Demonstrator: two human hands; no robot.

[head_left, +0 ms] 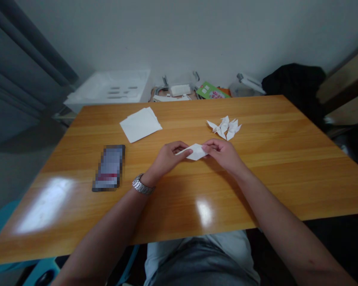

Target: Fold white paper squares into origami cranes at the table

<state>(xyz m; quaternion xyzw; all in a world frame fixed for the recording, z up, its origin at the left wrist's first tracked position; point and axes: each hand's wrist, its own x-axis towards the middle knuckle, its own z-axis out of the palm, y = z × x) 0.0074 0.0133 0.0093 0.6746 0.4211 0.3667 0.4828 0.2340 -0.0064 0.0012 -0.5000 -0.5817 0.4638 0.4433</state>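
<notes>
A small piece of folded white paper [196, 152] is held between my two hands above the middle of the wooden table [179, 206]. My left hand [172, 155] pinches its left end, thumb on top. At the right end, my right hand [221, 153] grips the paper between thumb and fingers. The paper has a flat, pointed diamond-like outline; its ends are partly hidden by my fingers. Just beyond my right hand lie several folded white paper figures [225, 128] in a cluster. A silver watch [142, 185] is on my left wrist.
A stack of white paper sheets [141, 124] lies at the back left of the table. Nearer on the left is a phone [109, 167] with a blurred screen. Behind the table stand a white foam box [107, 87], a green booklet [210, 90] and a dark bag or cloth [292, 83].
</notes>
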